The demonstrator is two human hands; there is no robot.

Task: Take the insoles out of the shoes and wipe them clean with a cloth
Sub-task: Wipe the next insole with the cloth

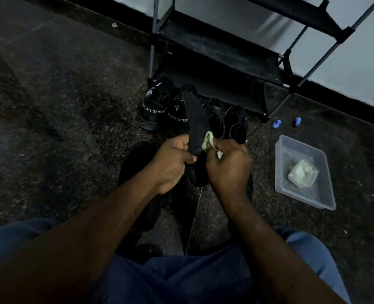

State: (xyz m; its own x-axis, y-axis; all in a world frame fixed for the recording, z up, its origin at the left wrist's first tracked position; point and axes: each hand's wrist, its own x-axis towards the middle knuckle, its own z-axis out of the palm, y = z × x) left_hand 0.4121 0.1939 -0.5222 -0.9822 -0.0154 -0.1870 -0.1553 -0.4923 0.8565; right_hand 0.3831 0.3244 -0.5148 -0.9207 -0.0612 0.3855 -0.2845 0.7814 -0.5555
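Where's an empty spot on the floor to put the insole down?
Bare floor lies left of the SPORT shoes, and a narrower strip runs between the tub and the right hand. It is crowded by the rack, where those and the plain shoes stand together.

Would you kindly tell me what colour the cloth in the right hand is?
The cloth is pale green against the black insole, clearest in head view.

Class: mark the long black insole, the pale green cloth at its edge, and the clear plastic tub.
long black insole (195, 120), head view, its middle stretch.
pale green cloth (208, 140), head view, exposed fold.
clear plastic tub (302, 145), head view, far rim.
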